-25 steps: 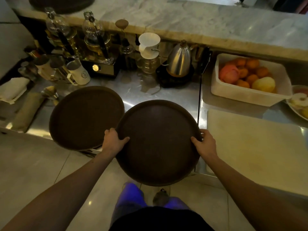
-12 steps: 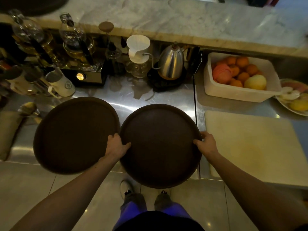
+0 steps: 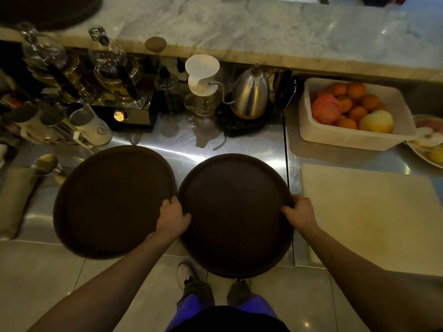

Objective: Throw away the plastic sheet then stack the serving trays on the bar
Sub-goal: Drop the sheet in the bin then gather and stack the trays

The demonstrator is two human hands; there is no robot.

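Note:
Two round dark brown serving trays lie side by side on the steel counter, both overhanging its front edge. My left hand [image 3: 173, 218] grips the left rim of the right tray [image 3: 236, 212], and my right hand [image 3: 299, 213] grips its right rim. The left tray [image 3: 112, 200] sits untouched, its right edge just under my left hand. Another dark tray [image 3: 48, 8] rests on the marble bar [image 3: 263, 29] at the far left, partly cut off by the frame. No plastic sheet is in view.
Behind the trays stand siphon coffee makers [image 3: 107, 68], a white dripper on a glass server [image 3: 202, 85], a steel kettle [image 3: 250, 94] and white pitchers [image 3: 93, 125]. A white tub of fruit [image 3: 354, 111] and a pale cutting board [image 3: 374, 212] lie to the right.
Both hands have kept their grip on the right tray. The view has shifted a little, and the tray sits slightly farther onto the counter than before.

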